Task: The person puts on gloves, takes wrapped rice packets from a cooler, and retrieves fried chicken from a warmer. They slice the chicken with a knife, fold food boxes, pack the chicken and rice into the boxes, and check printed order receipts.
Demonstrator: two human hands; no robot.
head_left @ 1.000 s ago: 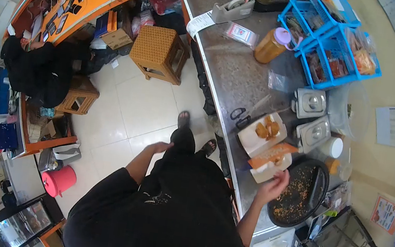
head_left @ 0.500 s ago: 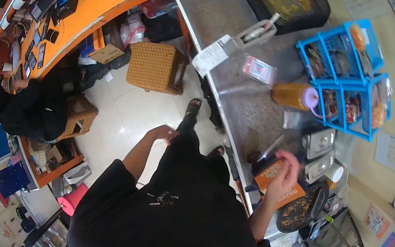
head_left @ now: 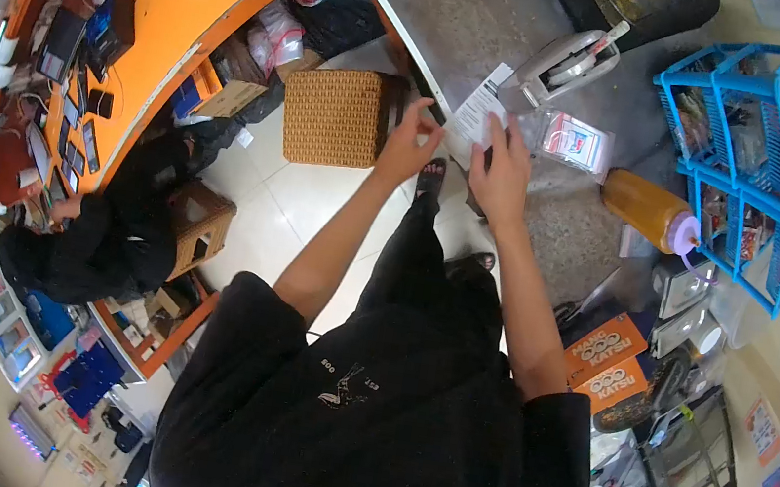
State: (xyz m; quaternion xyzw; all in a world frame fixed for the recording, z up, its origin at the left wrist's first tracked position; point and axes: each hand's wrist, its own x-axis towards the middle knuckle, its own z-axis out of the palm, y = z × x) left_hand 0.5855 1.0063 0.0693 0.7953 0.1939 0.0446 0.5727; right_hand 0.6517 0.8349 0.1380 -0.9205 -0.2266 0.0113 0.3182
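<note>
My right hand (head_left: 502,172) is over the near edge of the metal counter, fingers stretched and apart. Its fingertips reach the lower end of a printed paper slip (head_left: 481,107); whether they touch it I cannot tell. A grey tape dispenser (head_left: 566,69) stands just beyond the slip, and a clear packet with a red-and-blue label (head_left: 576,142) lies to its right. My left hand (head_left: 410,147) hangs in the air left of the counter edge, beside the wicker stool (head_left: 333,118). Its fingers are curved and spread, with nothing in them.
Blue plastic racks (head_left: 748,144) hold packets at the right. A bottle of amber liquid (head_left: 644,209) lies toward them. Orange printed boxes (head_left: 605,358) sit on the counter's near part. A co-worker in black (head_left: 100,248) sits at the orange desk (head_left: 154,41) on the left.
My right hand has moved forward from above the orange boxes to the paper slip. My left hand has risen forward toward the counter edge. The view has shifted too.
</note>
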